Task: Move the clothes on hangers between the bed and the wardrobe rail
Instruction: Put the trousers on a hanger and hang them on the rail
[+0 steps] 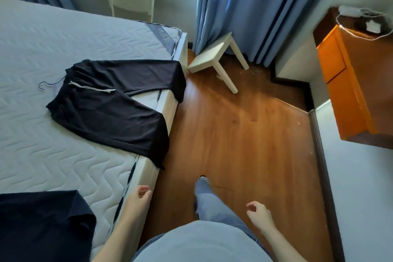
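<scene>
Black trousers (110, 100) with a white drawstring lie on the quilted bed (42, 49), both legs draped over its right edge. A thin wire hanger hook (45, 85) pokes out at the waistband. Another dark garment (42, 223) covers the bed's near left corner. My left hand (139, 197) hovers beside the bed's edge, fingers loosely curled, holding nothing. Over the wooden floor, my right hand (258, 212) is also empty and loosely curled. No wardrobe rail is in view.
A small white stool (214, 59) stands by the blue curtain (240, 10) past the bed's corner. An orange cabinet (348, 83) with cables on top is at the right wall. My leg (210, 202) steps forward on the wooden floor (244, 134).
</scene>
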